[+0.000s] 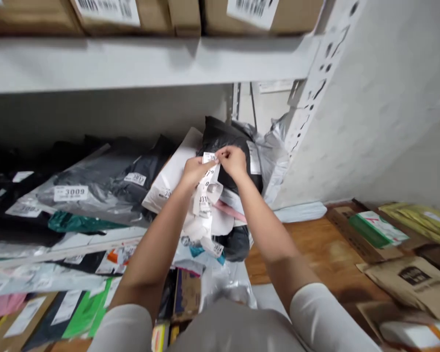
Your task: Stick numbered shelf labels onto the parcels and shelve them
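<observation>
A long curling strip of white number labels [204,199] hangs from my left hand [195,171], which pinches it near the top between thumb and fingers. My right hand [233,160] is closed in a pinch at the upper right corner of the same strip. Whether a label is lifting off there is too small to see. Right behind my hands lies a black plastic parcel [223,131] on the shelf. To its left leans a white mailer bag [176,168] with a number label, partly covered by my left arm.
Grey parcels [95,176] with number labels fill the shelf to the left. Cardboard boxes [154,17] stand on the shelf above, behind a white beam [143,63]. A perforated upright post [317,93] is at right. More packages, including a brown bag [412,281], lie on the wooden floor [315,249].
</observation>
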The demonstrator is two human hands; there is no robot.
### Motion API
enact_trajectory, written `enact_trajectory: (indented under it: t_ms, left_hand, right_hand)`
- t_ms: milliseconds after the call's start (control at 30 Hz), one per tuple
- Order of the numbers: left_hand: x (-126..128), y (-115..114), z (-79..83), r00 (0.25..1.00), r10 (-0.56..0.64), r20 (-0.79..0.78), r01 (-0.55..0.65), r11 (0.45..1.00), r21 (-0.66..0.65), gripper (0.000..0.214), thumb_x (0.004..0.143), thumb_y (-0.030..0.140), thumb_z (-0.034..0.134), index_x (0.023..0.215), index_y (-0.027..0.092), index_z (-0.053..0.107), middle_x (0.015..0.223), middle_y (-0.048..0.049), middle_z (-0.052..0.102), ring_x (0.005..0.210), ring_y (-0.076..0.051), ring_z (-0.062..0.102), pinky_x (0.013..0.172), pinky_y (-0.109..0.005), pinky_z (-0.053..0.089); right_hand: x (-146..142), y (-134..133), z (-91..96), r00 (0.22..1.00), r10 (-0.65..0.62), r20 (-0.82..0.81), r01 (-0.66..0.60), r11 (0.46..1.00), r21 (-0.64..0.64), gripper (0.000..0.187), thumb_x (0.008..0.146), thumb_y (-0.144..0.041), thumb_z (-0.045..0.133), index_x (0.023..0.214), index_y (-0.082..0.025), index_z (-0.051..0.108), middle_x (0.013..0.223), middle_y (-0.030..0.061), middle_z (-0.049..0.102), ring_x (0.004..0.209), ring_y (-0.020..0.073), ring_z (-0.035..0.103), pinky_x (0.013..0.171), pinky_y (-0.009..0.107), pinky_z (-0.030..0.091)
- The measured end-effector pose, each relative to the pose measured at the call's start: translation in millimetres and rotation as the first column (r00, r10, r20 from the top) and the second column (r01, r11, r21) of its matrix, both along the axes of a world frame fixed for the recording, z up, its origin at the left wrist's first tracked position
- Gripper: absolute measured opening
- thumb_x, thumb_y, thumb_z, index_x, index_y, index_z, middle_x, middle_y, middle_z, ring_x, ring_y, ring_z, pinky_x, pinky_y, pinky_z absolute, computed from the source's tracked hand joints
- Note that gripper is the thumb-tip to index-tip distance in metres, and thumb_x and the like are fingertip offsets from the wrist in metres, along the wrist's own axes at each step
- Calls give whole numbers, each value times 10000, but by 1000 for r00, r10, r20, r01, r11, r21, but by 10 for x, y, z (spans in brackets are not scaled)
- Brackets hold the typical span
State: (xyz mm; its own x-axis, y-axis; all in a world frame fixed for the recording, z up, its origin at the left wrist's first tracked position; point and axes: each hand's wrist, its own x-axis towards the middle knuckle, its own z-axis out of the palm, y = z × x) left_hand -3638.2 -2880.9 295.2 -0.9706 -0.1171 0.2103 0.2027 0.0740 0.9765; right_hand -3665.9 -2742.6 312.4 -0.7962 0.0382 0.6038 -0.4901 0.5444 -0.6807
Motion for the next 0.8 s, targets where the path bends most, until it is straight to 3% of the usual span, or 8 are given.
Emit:
enact_trajectory:
  t_ms: [167, 267, 333, 433, 500, 633, 700, 800]
  left_hand:
    - [229, -94, -181, 991, -90, 94, 85, 995, 56, 470, 586, 436, 817, 877, 81, 715, 663, -38, 675, 550, -125, 561, 556, -265, 439]
    - [476, -165, -243, 980, -155, 121, 151, 988, 44, 509, 536, 437, 846, 887, 87, 731, 721, -58, 704, 616, -168, 610, 607, -295, 481]
    - [644, -236, -267, 988, -142, 64, 144, 989, -32, 502, 576, 462, 825, 927, 112, 742, 801, -64, 726, 703, -196, 640, 678, -319, 503]
    - [782, -356, -266, 993, -85, -84, 71, 984, -162, 440, 683, 463, 758, 1007, 167, 736, 928, -57, 738, 825, -217, 656, 772, -337, 501]
    - [751, -411, -229, 984, -118, -131, 93, 978, -188, 409, 721, 432, 733, 1033, 169, 724, 976, -63, 736, 860, -220, 658, 786, -328, 496]
    - [474, -399, -111, 959, -164, -230, 126, 977, -172, 405, 729, 410, 722, 1036, 146, 708, 963, -69, 734, 833, -207, 654, 741, -291, 482]
    - [323, -349, -83, 961, -158, -228, 115, 975, -189, 398, 713, 420, 728, 995, 139, 717, 908, -70, 733, 779, -199, 646, 690, -278, 469]
    - [184, -280, -114, 982, -118, -148, 85, 973, -213, 398, 664, 447, 756, 906, 131, 739, 814, -80, 725, 703, -198, 632, 623, -273, 443]
  right_hand:
    - [-143, -61, -120, 999, 34, 42, -36, 999, 40, 135, 732, -226, 641, 789, -172, 751, 709, -2, 577, 630, 129, 519, 693, 278, 439]
    - [-155, -103, -187, 997, -80, -1, 80, 997, 6, 129, 757, -183, 595, 771, -160, 721, 793, 19, 581, 700, 142, 532, 754, 302, 448]
    - [-125, -117, -206, 991, -128, -46, 128, 992, -8, 115, 772, -200, 595, 775, -161, 704, 817, 25, 586, 734, 150, 539, 780, 311, 452]
    - [1, -111, -168, 995, 11, -96, -19, 997, -75, 215, 810, -337, 610, 920, -169, 687, 774, 8, 611, 726, 143, 564, 764, 293, 467]
    - [121, -99, -116, 978, 157, -138, -178, 971, -159, 323, 845, -442, 566, 990, -172, 668, 801, 15, 651, 747, 140, 596, 762, 281, 480]
    - [250, -99, -62, 885, 449, -123, -465, 859, -213, 346, 779, -497, 636, 875, -168, 681, 861, 43, 702, 788, 154, 639, 761, 283, 510]
    - [211, -115, -74, 884, 455, -105, -465, 841, -275, 332, 693, -467, 722, 811, -161, 670, 813, 42, 706, 732, 155, 643, 717, 282, 521]
    - [95, -141, -106, 933, 351, -77, -353, 858, -373, 289, 630, -404, 758, 736, -153, 660, 741, 39, 705, 669, 154, 643, 669, 276, 519]
